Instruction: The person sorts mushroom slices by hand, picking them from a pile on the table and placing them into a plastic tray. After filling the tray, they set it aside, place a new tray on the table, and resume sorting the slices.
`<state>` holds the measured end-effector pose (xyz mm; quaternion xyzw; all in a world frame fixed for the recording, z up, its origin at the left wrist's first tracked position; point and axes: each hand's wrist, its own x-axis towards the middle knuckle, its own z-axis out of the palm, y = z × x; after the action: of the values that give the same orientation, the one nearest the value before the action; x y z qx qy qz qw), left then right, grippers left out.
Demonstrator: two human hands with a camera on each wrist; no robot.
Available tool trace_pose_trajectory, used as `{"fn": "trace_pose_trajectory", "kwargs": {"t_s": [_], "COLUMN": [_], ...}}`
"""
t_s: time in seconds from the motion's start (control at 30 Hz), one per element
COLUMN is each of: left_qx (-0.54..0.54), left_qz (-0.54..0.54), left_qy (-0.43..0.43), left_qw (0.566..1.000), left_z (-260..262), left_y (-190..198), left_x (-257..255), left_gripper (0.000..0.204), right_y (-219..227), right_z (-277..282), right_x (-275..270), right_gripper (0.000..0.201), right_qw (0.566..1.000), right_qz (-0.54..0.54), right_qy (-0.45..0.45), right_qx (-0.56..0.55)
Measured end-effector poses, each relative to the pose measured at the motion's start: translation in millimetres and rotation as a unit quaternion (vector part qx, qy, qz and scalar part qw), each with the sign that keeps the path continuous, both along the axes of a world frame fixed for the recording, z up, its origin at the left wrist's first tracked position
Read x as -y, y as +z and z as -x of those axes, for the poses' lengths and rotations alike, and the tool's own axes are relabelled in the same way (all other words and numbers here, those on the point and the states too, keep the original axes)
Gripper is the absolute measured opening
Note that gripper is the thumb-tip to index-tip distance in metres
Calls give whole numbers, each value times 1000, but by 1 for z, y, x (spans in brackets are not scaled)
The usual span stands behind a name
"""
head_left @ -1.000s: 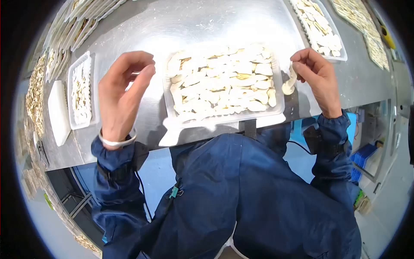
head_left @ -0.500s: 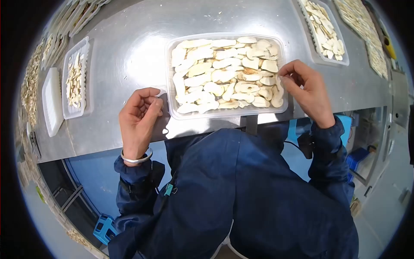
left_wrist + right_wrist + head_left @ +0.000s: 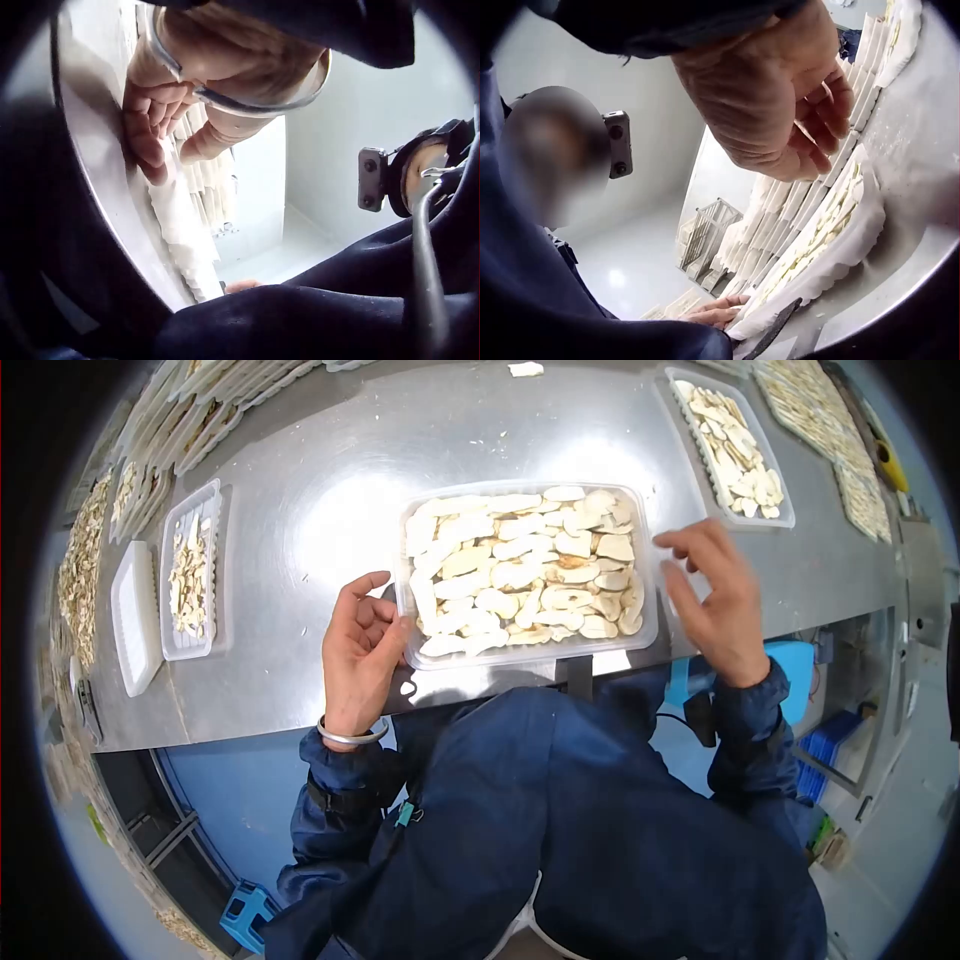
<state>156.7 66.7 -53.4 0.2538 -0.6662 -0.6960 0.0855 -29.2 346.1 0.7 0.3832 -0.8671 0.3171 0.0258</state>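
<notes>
A clear plastic tray (image 3: 649,622) sits on the metal table in front of me, packed with rows of pale mushroom slices (image 3: 520,575). Beside its near left corner, my left hand (image 3: 362,650) has its thumb at the rim and its fingers loosely bent. The left wrist view has that hand (image 3: 214,56) with thumb and fingertips close about the tray's end. My right hand (image 3: 718,605) hovers just off the tray's right side, index finger and thumb apart, holding nothing. In the right wrist view, this hand (image 3: 772,112) hangs above the tray with relaxed fingers.
A smaller tray of slices (image 3: 216,575) stands at left, next to an upturned white tray (image 3: 137,622). Another slice tray (image 3: 790,520) lies at the back right. Stacked filled trays (image 3: 215,405) line the back left. The table's front edge runs close to my body.
My right hand held a mushroom slice, brought it to the tray's right side, let go and drew back right. My left hand lowered and moved right to the tray's rim.
</notes>
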Motion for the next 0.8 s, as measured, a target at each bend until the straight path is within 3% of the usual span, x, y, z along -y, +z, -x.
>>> {"fn": "trace_pose_trajectory", "kwargs": {"t_s": [0.17, 0.33, 0.6, 0.8], "left_qx": [-10, -33, -78, -87], "left_qz": [-12, -1, 12, 11], "left_qy": [7, 52, 82, 87], "left_qw": [1000, 998, 994, 992], "left_z": [5, 0, -10, -10], "left_y": [-2, 4, -1, -7], "left_x": [3, -3, -16, -17], "left_gripper": [45, 44, 44, 42], "right_y": [17, 13, -12, -40], "right_z": [62, 129, 174, 198], "right_x": [14, 23, 74, 99], "right_gripper": [14, 35, 37, 34], "right_qw": [997, 981, 960, 959], "right_qz": [-35, -102, -93, -138], "right_qy": [-4, 102, 139, 119], "right_qx": [-76, -132, -222, -217]}}
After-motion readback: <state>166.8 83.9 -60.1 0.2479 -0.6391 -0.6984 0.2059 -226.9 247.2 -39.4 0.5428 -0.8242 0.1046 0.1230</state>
